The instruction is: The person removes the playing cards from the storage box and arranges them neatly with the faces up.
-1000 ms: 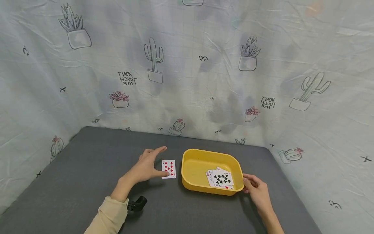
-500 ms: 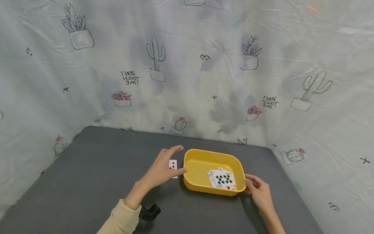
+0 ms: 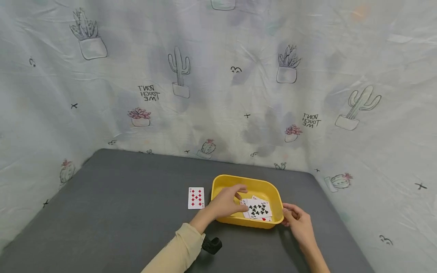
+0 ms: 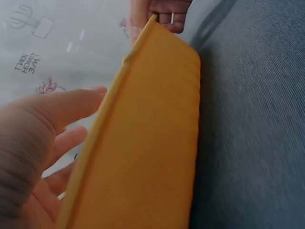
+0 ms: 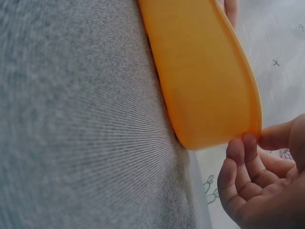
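Note:
My left hand [image 3: 226,203] hovers over the left part of a yellow plastic tray [image 3: 222,182], thumb and fingers apart, holding nothing. Several playing cards [image 3: 259,208] lie in a loose pile toward the tray's right side, a clubs card face up on top. The left thumb is near the left edge of that pile in the head view; whether it touches is unclear. At the tray's front right corner, my right hand [image 3: 299,223] pinches the rim between thumb and fingers, as the right wrist view also shows [image 5: 259,176]. A nine of diamonds card [image 3: 196,198] lies face up left of the tray.
The tray rests on a dark grey table [image 3: 119,212]. Behind and beside it hangs a pale curtain [image 3: 211,76] printed with cactus drawings. A black wrist strap piece [image 3: 212,245] sticks out from the left sleeve [image 3: 186,244].
My left hand has moved right, from above the nine of diamonds to over the tray, uncovering that card. The right hand stays on the tray's corner.

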`<state>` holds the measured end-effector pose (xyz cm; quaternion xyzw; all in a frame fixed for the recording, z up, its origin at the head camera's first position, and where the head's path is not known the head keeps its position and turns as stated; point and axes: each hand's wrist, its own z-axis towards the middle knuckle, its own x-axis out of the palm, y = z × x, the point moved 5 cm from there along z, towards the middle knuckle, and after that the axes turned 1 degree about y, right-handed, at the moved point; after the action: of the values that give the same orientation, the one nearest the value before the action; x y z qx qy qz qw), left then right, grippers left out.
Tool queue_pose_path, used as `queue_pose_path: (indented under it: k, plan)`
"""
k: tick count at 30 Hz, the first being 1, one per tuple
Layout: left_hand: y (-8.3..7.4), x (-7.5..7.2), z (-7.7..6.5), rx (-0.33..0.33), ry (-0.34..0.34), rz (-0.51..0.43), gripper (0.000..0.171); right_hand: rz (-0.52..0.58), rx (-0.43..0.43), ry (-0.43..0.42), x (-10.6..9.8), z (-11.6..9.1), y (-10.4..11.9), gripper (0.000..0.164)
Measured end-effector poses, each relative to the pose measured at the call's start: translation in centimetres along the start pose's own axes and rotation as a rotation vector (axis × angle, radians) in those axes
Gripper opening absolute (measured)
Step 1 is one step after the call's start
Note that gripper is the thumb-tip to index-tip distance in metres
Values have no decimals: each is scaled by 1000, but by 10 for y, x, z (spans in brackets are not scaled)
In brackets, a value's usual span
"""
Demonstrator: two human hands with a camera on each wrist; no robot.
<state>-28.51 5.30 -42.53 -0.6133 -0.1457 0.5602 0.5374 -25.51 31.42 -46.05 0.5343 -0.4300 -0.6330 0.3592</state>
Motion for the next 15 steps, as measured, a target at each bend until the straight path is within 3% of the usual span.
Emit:
queue_pose_path:
  k: [6, 15]
  plan:
    - [2, 15, 12, 31, 83, -107, 53, 9, -3, 13, 6, 0, 3, 28]
    - [7, 30, 26, 6, 202, 21, 47, -12, -2, 4, 4, 0, 9, 27]
